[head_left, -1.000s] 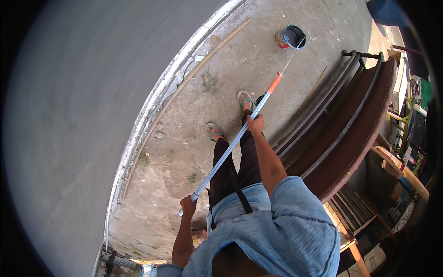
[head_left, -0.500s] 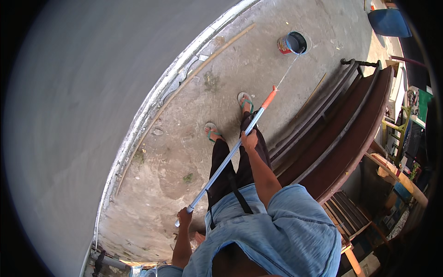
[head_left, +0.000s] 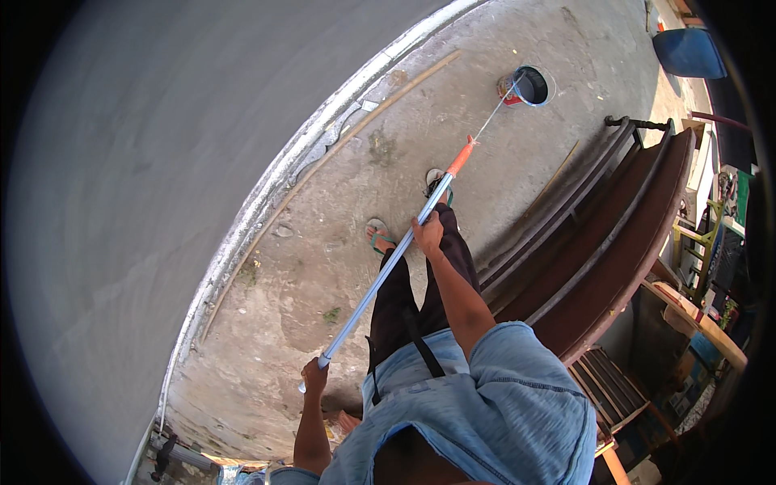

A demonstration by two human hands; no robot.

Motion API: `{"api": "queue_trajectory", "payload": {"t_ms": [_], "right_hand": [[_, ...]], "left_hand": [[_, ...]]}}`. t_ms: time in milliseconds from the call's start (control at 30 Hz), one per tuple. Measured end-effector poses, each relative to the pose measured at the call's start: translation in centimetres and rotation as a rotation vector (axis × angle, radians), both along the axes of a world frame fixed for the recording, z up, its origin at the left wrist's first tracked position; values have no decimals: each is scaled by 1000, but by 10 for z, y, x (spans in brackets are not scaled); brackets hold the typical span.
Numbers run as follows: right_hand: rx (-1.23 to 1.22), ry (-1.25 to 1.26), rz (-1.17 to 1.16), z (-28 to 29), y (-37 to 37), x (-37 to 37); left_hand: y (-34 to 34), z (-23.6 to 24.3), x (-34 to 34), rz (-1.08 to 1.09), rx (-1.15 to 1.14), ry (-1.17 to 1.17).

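My left hand grips the lower end of a long pale blue pole. My right hand is closed on the pole higher up. An orange sleeve tops the pole, and a thin metal rod runs from it into a blue and red bucket, whose inside looks dark; whatever is on the rod's end is hard to make out. The pole crosses in front of my legs and sandalled feet, which stand on worn concrete.
A grey wall with a white edge runs along the left, beside a thin wooden strip. A long dark-red bench lies at my right. Beyond are a blue container, wooden furniture and clutter.
The orange top of the pole has shifted left and a little down, then slightly up again, with both my hands on it. The bucket appears lower and further right in view.
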State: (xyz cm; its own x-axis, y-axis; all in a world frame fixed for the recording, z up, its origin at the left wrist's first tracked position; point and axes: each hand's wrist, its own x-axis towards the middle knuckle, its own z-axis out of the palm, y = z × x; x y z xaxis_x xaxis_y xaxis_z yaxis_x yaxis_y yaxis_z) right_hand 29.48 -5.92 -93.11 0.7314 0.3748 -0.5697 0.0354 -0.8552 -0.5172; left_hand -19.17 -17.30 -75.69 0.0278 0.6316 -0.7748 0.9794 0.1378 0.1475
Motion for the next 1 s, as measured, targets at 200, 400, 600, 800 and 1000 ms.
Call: {"api": "queue_trajectory", "payload": {"t_ms": [200,400,600,800,1000], "right_hand": [[194,-215,60,-57,8,55],[131,-92,-139,-35,19,84],[-47,-143,-157,-18,4,83],[43,-126,-24,26,-35,44],[504,508,-363,116,-54,-6]], "left_hand": [[41,-14,55,-122,75,-48],[58,-34,83,-185,110,-108],[59,-29,84,-199,67,-82],[8,7,37,-86,90,-24],[-37,46,-29,-96,-215,232]]}}
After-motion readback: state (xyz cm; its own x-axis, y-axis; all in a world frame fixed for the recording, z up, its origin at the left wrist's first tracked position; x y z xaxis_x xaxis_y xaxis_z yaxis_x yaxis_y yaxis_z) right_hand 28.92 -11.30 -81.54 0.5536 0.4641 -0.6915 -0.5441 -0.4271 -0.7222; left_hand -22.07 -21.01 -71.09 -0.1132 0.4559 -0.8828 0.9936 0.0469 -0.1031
